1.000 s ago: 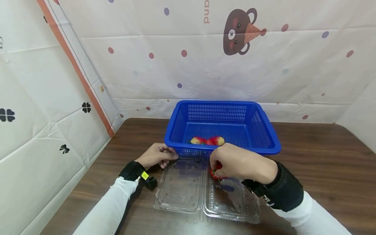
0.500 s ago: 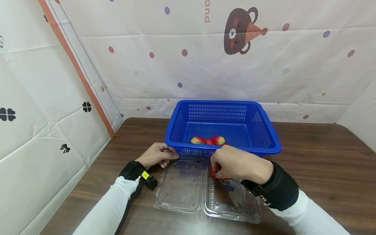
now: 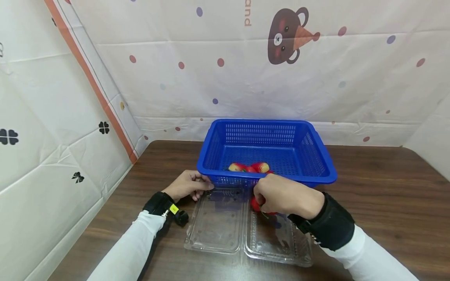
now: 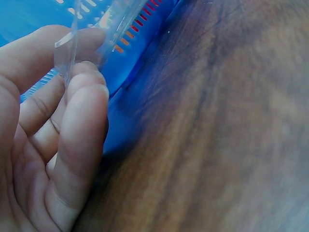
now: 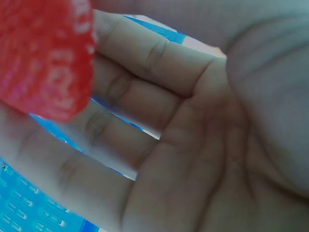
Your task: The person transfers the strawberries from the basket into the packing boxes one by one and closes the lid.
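A clear plastic clamshell box lies unfolded in the head view, with one half [image 3: 216, 228] on the left and the other half [image 3: 270, 248] on the right. My left hand [image 3: 188, 186] pinches its far left corner; the left wrist view shows the plastic edge [image 4: 65, 53] between thumb and fingers. Over the far end of the right half, my right hand [image 3: 288, 195] holds a red strawberry [image 3: 255, 204] by its fingertips. The same strawberry [image 5: 43, 58] fills the upper left of the right wrist view. More red shows just under the right hand, mostly hidden by it.
Right behind the clamshell stands a blue perforated basket [image 3: 316, 164]. Several strawberries [image 3: 249, 169] lie at its near side, partly hidden by the rim. The brown wooden table [image 3: 379, 195] meets a printed cloth [image 3: 175, 89] at the back and left.
The right wrist has shifted slightly left and turned a little, while the fingers keep hold of the strawberry over the right half. My left hand stays at the corner.
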Action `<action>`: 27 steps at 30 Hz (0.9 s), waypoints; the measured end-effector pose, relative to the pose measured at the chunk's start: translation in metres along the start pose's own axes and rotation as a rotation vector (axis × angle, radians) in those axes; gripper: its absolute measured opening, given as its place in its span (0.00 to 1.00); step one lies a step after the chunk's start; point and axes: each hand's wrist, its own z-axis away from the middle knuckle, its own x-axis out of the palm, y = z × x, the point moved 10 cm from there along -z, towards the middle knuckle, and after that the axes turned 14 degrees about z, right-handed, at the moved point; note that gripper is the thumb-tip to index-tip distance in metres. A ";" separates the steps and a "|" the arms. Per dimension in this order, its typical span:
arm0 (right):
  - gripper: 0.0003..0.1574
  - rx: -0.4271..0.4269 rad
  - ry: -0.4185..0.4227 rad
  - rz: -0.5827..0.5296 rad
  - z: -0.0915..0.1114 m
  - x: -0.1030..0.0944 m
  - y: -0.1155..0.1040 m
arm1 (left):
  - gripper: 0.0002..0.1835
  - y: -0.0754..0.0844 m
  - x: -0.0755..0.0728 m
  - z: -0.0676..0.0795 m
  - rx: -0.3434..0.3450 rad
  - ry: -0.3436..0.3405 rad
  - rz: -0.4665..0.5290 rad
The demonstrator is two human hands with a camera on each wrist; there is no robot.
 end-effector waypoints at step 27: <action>0.15 0.121 -0.090 0.035 -0.004 0.019 0.012 | 0.15 0.001 0.000 0.000 0.001 -0.001 -0.004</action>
